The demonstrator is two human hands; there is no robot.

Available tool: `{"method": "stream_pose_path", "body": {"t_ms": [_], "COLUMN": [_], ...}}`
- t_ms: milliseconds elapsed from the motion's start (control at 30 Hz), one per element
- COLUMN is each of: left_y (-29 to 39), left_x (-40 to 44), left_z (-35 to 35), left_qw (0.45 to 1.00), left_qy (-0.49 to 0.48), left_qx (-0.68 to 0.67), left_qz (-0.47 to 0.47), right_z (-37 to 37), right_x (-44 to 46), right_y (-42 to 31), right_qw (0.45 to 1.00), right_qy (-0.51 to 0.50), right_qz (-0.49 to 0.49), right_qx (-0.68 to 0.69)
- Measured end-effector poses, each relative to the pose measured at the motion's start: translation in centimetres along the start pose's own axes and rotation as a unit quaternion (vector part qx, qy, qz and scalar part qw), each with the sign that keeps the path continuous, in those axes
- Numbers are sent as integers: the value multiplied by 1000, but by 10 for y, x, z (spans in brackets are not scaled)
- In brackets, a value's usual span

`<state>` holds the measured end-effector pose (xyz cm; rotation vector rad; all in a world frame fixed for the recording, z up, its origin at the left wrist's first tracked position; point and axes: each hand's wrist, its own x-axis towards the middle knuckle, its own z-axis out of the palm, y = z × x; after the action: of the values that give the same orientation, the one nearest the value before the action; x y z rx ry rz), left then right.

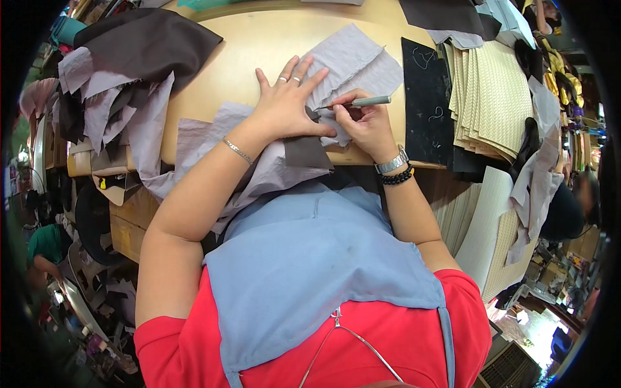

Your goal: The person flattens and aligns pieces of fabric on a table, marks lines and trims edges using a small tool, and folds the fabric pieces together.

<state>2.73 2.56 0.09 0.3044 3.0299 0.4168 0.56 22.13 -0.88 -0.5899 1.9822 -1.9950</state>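
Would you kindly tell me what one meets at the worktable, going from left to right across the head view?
Dark draped fabric → left hand → right hand holding a pen → black sheet → stack of cream textured sheets.

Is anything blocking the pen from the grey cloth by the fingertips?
Nothing visible is in between. The right hand holds the pen, its tip close to the grey cloth; I can't tell if they touch. The left hand is spread beside the tip.

I work in a workshop: my table (226, 64) bears cloth (152, 39) at its left, stacked sheets (491, 97) at its right.
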Motion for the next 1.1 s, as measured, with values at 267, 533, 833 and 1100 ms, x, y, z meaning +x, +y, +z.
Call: {"method": "stream_pose_path", "body": {"t_ms": [267, 533, 833, 1100], "left_y": [2, 2, 0, 0], "left_x": [0, 0, 0, 0], "left_z": [-4, -2, 0, 0], "left_qw": [1000, 1000, 1000, 1000], "left_qy": [-10, -4, -1, 2], "left_qx": [3, -1, 7, 4], "left_qz": [-3, -4, -3, -2], "right_z": [3, 7, 13, 16], "right_x": [-1, -4, 0, 0], "right_y": [-4, -3, -8, -9], "right_qw": [1000, 993, 920, 926], "right_qy": [-3, 29, 31, 50], "right_qz": [-9, -56, -254, -239], "right_qx": [-8, -104, -296, -289]}}
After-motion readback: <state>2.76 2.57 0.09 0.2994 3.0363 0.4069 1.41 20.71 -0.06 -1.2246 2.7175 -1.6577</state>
